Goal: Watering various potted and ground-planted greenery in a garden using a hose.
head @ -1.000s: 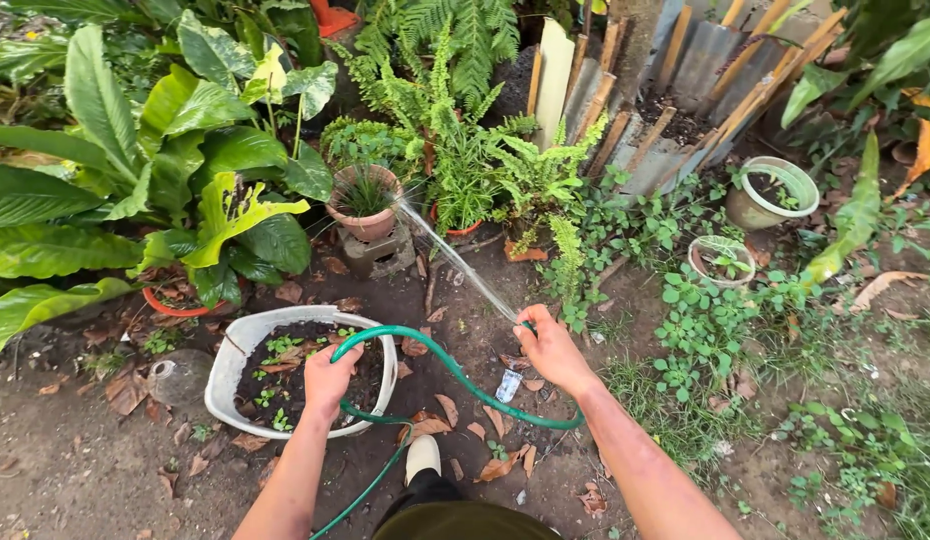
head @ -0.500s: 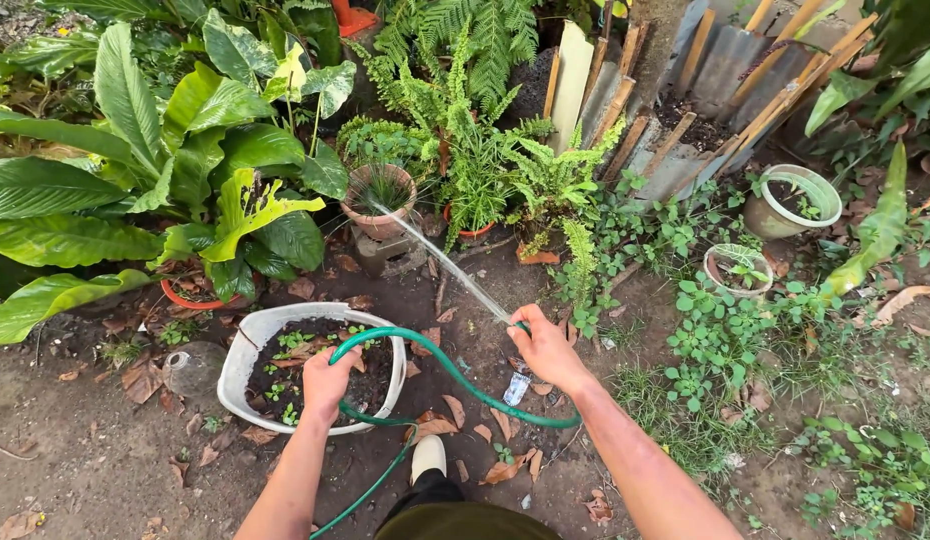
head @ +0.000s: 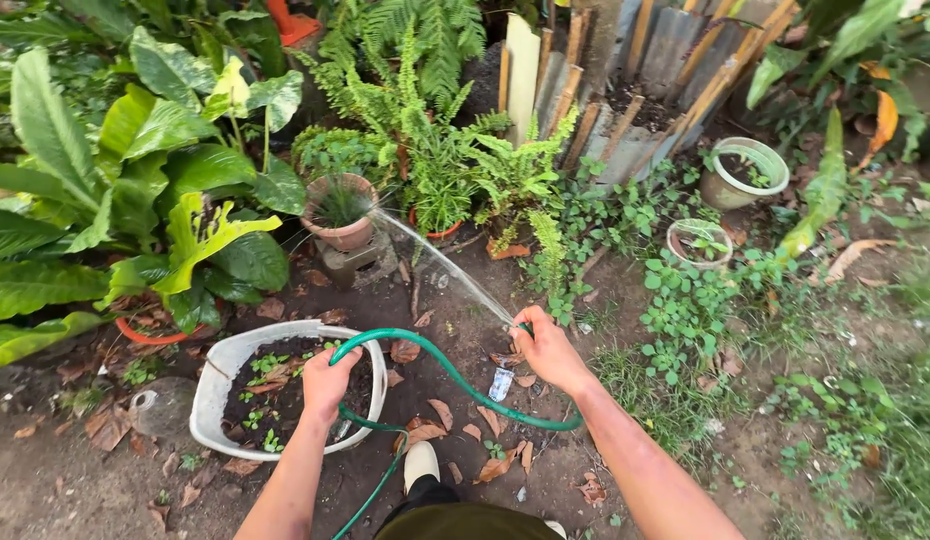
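Two bare hands work a thin green garden hose (head: pixel 455 372) over leaf-strewn dirt. Broad-leaved green plants (head: pixel 135 200) crowd the left edge. Just right of them, the left hand (head: pixel 330 380) is closed around a loop of hose above the rim of a white oval tub of soil (head: pixel 210 385). Open dirt lies between the hands. The right hand (head: pixel 545 348) pinches the hose end, spraying water (head: pixel 440 262) toward a terracotta pot (head: pixel 340 212). Low weeds (head: pixel 685 300) fill the right side.

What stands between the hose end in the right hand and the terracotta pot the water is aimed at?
Nothing visible. From the right hand at the green hose end, the water jet crosses bare soil and leaf litter unobstructed to the terracotta pot.
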